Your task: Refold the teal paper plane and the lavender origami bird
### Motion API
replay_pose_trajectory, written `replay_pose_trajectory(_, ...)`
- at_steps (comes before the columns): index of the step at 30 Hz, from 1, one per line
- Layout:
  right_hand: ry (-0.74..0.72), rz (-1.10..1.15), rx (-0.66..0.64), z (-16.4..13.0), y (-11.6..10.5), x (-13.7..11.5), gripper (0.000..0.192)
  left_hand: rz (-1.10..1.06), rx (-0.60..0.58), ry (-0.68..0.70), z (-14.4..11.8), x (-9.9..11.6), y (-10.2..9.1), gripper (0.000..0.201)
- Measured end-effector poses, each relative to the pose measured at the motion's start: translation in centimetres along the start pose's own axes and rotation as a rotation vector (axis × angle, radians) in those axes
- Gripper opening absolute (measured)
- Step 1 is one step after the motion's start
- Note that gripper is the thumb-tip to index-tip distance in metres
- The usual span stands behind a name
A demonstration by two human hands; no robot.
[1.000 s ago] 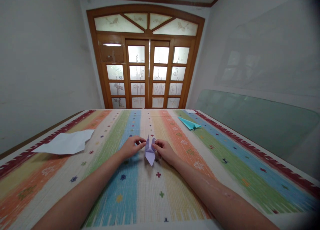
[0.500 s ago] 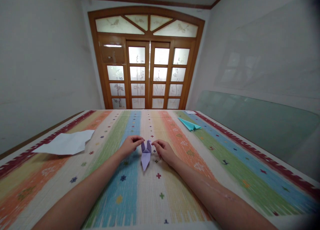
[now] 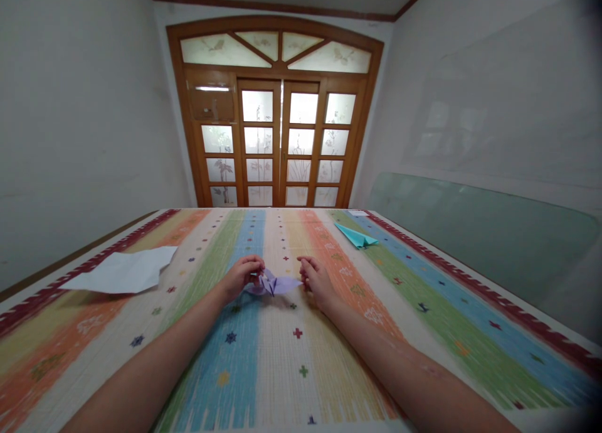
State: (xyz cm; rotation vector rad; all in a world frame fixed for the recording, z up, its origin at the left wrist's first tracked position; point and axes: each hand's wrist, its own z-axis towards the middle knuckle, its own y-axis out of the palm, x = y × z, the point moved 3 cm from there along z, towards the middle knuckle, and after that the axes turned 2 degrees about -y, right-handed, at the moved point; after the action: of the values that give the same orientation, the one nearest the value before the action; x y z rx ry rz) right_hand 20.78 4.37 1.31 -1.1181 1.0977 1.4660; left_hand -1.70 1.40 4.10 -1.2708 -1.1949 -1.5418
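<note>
A purple origami crane (image 3: pixel 273 286) is held just above the striped tablecloth, its two wings spread out to the sides and small folded points standing up in its middle. My left hand (image 3: pixel 243 276) is closed on its left side, with the fingers hiding part of that wing. At the other side, the curled fingers of my right hand (image 3: pixel 316 282) meet the tip of the right wing; the exact pinch is hard to make out.
The striped tablecloth (image 3: pixel 277 370) covers the table. On the left lies a creased white paper sheet (image 3: pixel 125 271). A folded turquoise paper plane (image 3: pixel 356 236) rests at the far right, with a small white paper piece (image 3: pixel 358 213) beyond it. Wooden glazed doors (image 3: pixel 282 138) stand behind the table.
The purple crane has turned from pointing lengthwise toward me to lying crosswise, with its wings now spread. My right hand has shifted slightly to the right, my left slightly to the left.
</note>
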Motion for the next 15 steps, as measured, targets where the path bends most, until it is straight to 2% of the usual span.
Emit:
replay_pose_trajectory(5, 0.069, 0.038, -0.115, -0.5, 0.4, -0.2, 0.041, -0.149, -0.079, -0.067, -0.3, 0.0, 0.0, 0.029)
replay_pose_trajectory(10, 0.144, 0.021, -0.373, -1.5, 1.7, -0.5, 0.041, -0.14, -0.128, -0.104, -0.6, -0.1, 0.7, 0.037)
replay_pose_trajectory(15, 0.152, -0.044, -0.602, -2.3, 2.5, -0.8, 0.04, -0.087, -0.228, -0.097, -0.7, 0.0, 2.0, 0.041)
